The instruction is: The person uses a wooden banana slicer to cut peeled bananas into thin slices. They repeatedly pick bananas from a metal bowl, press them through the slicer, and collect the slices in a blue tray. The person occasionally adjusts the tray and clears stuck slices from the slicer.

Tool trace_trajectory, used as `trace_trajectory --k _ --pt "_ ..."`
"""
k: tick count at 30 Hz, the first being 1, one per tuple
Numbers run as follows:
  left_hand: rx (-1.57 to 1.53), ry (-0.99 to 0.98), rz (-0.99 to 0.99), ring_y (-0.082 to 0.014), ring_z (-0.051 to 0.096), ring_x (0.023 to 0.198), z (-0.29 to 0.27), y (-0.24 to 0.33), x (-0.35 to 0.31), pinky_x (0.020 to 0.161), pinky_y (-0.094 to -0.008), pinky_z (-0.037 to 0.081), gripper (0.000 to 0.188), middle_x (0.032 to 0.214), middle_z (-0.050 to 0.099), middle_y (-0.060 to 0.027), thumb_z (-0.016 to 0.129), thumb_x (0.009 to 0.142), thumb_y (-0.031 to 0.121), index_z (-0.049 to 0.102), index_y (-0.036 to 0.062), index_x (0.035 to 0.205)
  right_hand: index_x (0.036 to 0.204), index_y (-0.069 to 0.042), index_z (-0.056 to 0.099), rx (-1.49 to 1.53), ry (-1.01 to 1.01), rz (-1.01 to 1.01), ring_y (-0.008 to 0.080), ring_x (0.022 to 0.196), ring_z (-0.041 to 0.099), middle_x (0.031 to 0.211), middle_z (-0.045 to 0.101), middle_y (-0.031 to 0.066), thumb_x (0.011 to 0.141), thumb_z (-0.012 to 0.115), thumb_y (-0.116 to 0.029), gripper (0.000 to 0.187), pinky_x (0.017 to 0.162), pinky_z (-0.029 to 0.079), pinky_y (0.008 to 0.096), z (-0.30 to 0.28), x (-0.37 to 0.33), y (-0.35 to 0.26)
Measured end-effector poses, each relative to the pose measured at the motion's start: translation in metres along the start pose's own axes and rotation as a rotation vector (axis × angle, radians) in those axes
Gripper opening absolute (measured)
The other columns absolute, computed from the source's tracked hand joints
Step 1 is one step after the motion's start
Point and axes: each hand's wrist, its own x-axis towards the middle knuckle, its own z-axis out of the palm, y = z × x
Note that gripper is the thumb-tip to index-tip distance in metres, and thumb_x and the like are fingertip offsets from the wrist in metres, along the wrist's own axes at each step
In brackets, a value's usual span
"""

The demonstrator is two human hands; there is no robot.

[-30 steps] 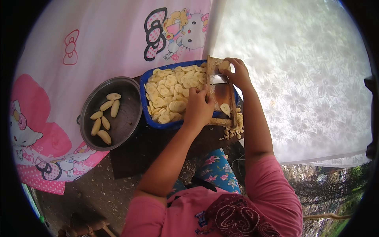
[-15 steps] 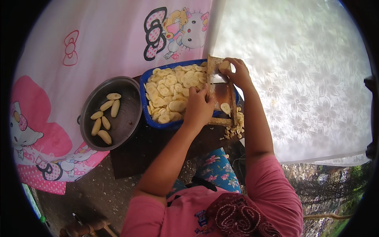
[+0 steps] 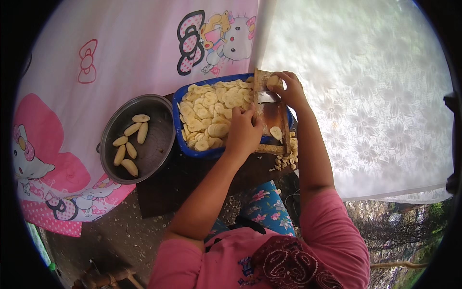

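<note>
A wooden slicer (image 3: 273,115) with a metal blade (image 3: 268,97) lies across the right part of a blue basin (image 3: 198,153). Banana slices (image 3: 206,103) fill the basin left of it. My left hand (image 3: 244,130) is closed on the slicer's left rail; its fingertips are partly hidden. In the fingers of my right hand (image 3: 290,90) is a peeled banana (image 3: 274,83), held at the slicer's far end, beyond the blade. One pale slice (image 3: 276,133) rests on the near end of the board.
Left of the basin stands a round metal pot (image 3: 159,166) with several peeled bananas (image 3: 143,132). Banana scraps (image 3: 288,159) lie by the slicer's near right corner on the dark table (image 3: 166,185). A pink printed curtain (image 3: 130,43) and a white lace curtain (image 3: 356,96) hang around.
Both hands keep their places on the slicer and the banana, with hardly any movement. The whole view has shifted slightly.
</note>
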Motion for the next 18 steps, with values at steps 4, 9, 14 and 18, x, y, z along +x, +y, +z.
trace_trajectory --k 4,9,14,18 --pt "-0.031 0.006 -0.005 -0.0363 0.061 0.096 0.002 -0.002 -0.001 0.084 -0.0431 0.051 0.046 0.113 0.049 -0.0197 0.06 0.09 0.017 0.057 -0.0024 0.132 0.123 -0.021 0.067 -0.055 -0.056 -0.061 0.0391 0.129 0.044 0.138 0.05 0.0158 0.073 0.081 -0.021 0.052 0.106 0.04 0.0481 -0.013 -0.054 -0.008" --pt "0.006 0.023 0.031 -0.0359 0.061 0.095 0.005 -0.007 0.0 0.083 -0.0427 0.051 0.046 0.112 0.05 -0.0193 0.06 0.09 0.016 0.056 -0.0028 0.132 0.122 -0.02 0.068 -0.119 -0.025 -0.191 0.0397 0.129 0.044 0.139 0.05 0.0164 0.072 0.081 -0.021 0.051 0.106 0.04 0.0479 -0.015 -0.075 0.003" --pt "-0.009 0.001 0.004 -0.036 0.061 0.096 0.001 -0.001 0.001 0.083 -0.0425 0.051 0.046 0.112 0.05 -0.0195 0.06 0.09 0.016 0.056 -0.0033 0.131 0.122 -0.02 0.067 0.042 0.003 -0.003 0.0388 0.128 0.046 0.133 0.053 0.0166 0.077 0.079 -0.029 0.048 0.106 0.039 0.0475 -0.001 -0.002 0.016" --pt "-0.023 0.011 0.0 -0.0362 0.061 0.096 0.0 0.0 0.0 0.083 -0.0426 0.051 0.046 0.112 0.05 -0.0198 0.06 0.09 0.016 0.056 -0.0034 0.131 0.123 -0.021 0.067 -0.013 -0.04 -0.003 0.0382 0.127 0.046 0.133 0.054 0.0159 0.078 0.079 -0.028 0.047 0.105 0.039 0.0479 -0.017 -0.04 -0.003"
